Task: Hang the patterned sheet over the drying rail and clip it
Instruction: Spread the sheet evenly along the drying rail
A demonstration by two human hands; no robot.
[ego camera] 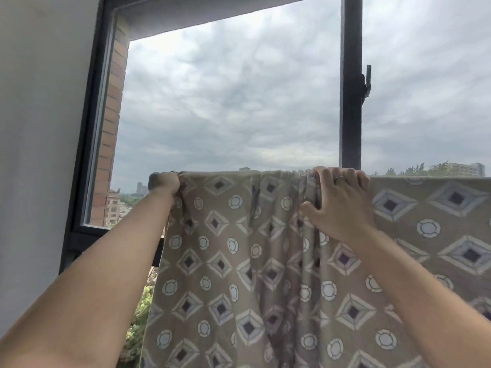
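Both hands up at top edge: left hand (165, 182) fisted on the patterned sheet (239, 261) corner, right hand (338, 200) w/ fingers curled over bunched folds. Sheet hangs outside open window, rail hidden underneath, no clip visible. Risk: unclipped, wind could drag it off.

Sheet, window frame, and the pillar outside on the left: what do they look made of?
Sheet: soft woven cloth, matte; it gathers into folds under the right hand.
Window frame: dark, smooth, slightly glossy, likely painted metal; could be plastic.
Pillar: reddish brick, with visible mortar lines.
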